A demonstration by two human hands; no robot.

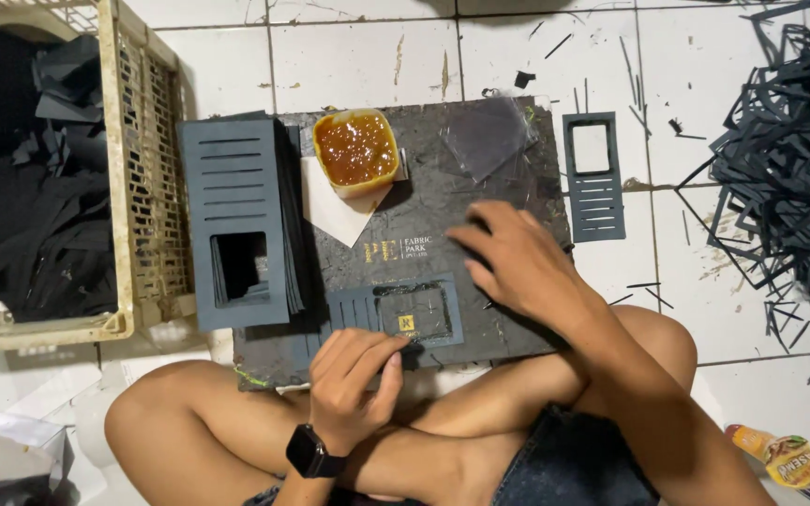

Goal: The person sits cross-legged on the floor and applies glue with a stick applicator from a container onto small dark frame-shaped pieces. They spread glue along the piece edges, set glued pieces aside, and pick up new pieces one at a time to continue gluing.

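Gluing step: left hand [353, 379] pinches frame [396, 314] on board [424, 215]; right hand [517, 262] flat, grip wide; next, press evenly

A person sat on the tiled floor [367, 56] with a dark board [480, 328] by their legs. The left hand [353, 384] pinched a grey cut-out piece [396, 314] at the board's near edge. The right hand [517, 262] lay flat near the right edge. A tub of brown glue [356, 150] sat at the far edge. A stack of grey pieces [236, 215] covered the left edge.

Matt dark card cutout [396, 314]; glossy amber glue [356, 147].
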